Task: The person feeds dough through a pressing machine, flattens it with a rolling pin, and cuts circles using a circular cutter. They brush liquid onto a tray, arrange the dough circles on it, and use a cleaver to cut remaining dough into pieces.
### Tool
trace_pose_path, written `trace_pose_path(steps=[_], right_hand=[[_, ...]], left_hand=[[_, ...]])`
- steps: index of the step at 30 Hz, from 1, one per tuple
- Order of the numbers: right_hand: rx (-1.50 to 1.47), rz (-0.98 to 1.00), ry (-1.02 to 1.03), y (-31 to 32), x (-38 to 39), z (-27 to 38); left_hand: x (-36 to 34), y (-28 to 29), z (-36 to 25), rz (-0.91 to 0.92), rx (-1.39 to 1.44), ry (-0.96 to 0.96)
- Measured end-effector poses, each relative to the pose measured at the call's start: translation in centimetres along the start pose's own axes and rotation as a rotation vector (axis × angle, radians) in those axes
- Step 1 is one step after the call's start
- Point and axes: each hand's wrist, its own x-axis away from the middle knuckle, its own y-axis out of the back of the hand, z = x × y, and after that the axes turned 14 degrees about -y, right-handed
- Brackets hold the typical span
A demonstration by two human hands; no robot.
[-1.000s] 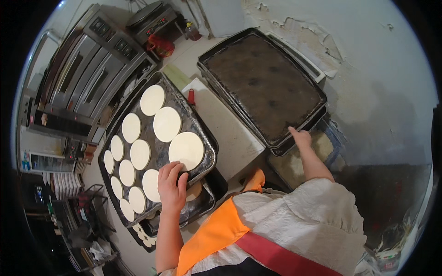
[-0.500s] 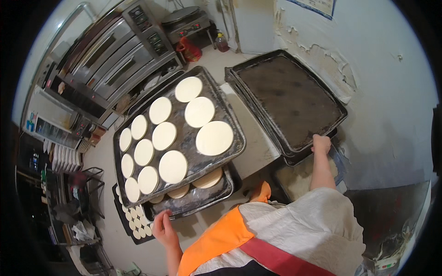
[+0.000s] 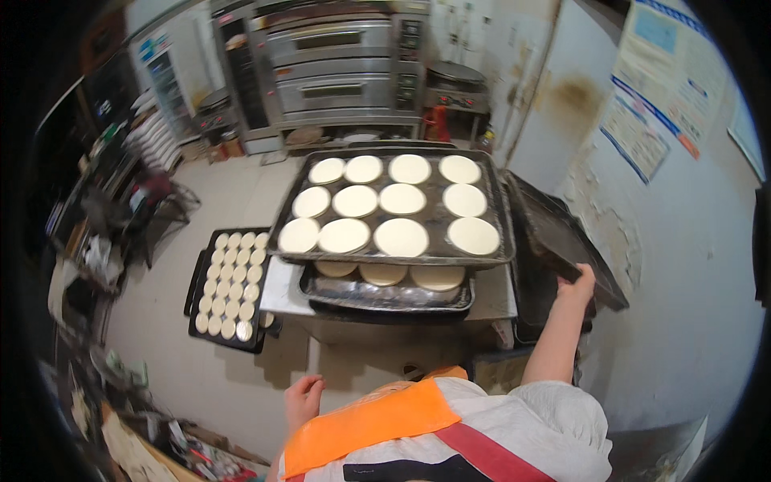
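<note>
My right hand (image 3: pixel 577 283) grips the near edge of a dark, bare baking tray (image 3: pixel 548 218), which is tilted up from the pile of trays (image 3: pixel 540 309) on the right. In front of my body, apart from the trays, my left hand (image 3: pixel 303 399) hangs with curled fingers and nothing visible in it. Ahead of me lies a large baking tray (image 3: pixel 434 193) with several flat, round, pale dough discs (image 3: pixel 401 237). It rests over another tray (image 3: pixel 377 299), whose dough discs are partly hidden.
The trays stand on a pale table (image 3: pixel 283 291). Lower left, a black tray (image 3: pixel 259 347) holds many small dough rounds (image 3: pixel 229 293). A steel deck oven (image 3: pixel 329 64) stands at the back, with a round griddle (image 3: pixel 456 76) beside it. A peeling wall (image 3: pixel 675 241) bounds the right.
My right hand has raised the near edge of the top bare tray, which now tilts. My left hand has moved away from the dough trays toward my body. The view has turned.
</note>
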Motion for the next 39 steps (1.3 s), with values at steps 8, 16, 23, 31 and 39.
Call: trace_pose_path(steps=[8,16,23,31,39], right_hand=[[0.119,0.233,-0.055,1.8,13.1,-2.6],[0.287,0.27,-0.194,3.0,18.6,-18.7],[0.378,0.421,-0.392,0.8,24.3,-27.2],[0.386,0.445,-0.448,-0.6,24.7,-31.7],[0.869,1.035,-0.548,1.4,28.6,-42.7]], left_hand=[[7.2,5.5,2.6,0.05,-0.214,0.015],[13.0,9.3,6.3,-0.129,-0.091,0.082],[18.8,11.8,5.4,-0.327,-0.231,0.273],[23.3,15.1,5.6,-0.373,-0.308,0.507],[22.6,24.2,8.0,-0.378,-0.407,0.443]])
